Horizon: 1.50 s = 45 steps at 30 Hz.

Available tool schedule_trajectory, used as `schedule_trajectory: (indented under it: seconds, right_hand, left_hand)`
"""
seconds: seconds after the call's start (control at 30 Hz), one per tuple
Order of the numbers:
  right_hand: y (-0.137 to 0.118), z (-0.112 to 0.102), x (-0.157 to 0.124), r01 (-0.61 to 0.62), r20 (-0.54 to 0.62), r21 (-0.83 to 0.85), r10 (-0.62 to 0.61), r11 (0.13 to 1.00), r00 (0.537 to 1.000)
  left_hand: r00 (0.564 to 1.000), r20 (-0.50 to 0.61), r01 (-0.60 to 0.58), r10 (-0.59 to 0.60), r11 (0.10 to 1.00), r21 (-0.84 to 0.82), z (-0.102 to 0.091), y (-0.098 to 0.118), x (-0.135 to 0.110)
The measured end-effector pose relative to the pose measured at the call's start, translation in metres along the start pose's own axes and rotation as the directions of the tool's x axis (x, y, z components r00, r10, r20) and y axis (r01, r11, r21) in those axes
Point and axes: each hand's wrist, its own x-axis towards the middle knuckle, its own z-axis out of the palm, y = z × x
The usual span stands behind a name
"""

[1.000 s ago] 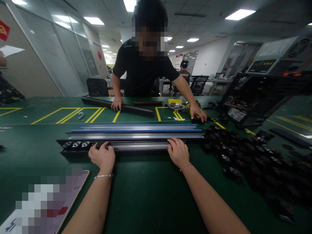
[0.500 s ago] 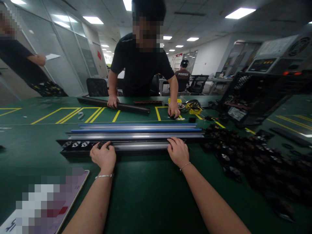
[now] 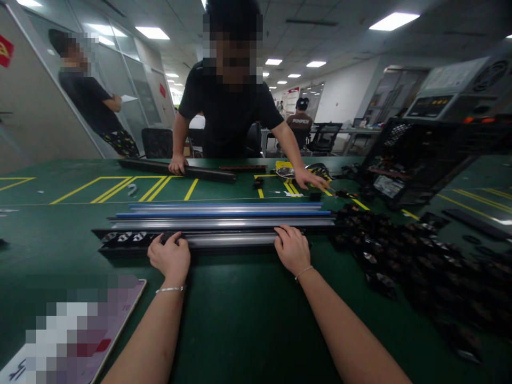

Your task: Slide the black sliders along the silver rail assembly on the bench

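A long black rail [image 3: 120, 248] lies across the green table [image 3: 240, 320] right in front of me, with a shiny metal strip [image 3: 232, 240] in it and small black-and-white parts at its left end. My left hand [image 3: 170, 257] rests on the rail, fingers curled over its edge. My right hand [image 3: 292, 248] presses on it further right, fingers bent over the top. Behind the rail lie several long silver and blue strips [image 3: 224, 216].
A heap of small black parts [image 3: 400, 256] spreads at the right. A person in black across the table holds another black rail [image 3: 192, 172] and reaches toward small items. A black open case [image 3: 420, 160] stands at the right. A flat pinkish pad [image 3: 80, 325] lies at bottom left.
My hands have barely shifted on the rail. The person opposite has moved a hand across the far table and slid the far rail left. Another person has walked into view at the left.
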Motion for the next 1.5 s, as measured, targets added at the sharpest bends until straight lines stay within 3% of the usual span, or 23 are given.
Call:
schedule_trajectory:
  seconds: [1.07,1.5]
  right_hand:
    - [-0.0033,-0.0021,0.0006,-0.011,0.022,-0.004,0.011,1.000,1.000]
    - [-0.0032,0.0011,-0.0009,0.008,-0.051,0.019,-0.007,1.000,0.999]
  left_hand:
    - [0.999,0.007,-0.041,0.041,0.999,0.007,-0.0014,0.0036,-0.0032]
    - [0.998,0.007,-0.057,0.057,0.998,0.030,-0.0030,0.0052,-0.0053]
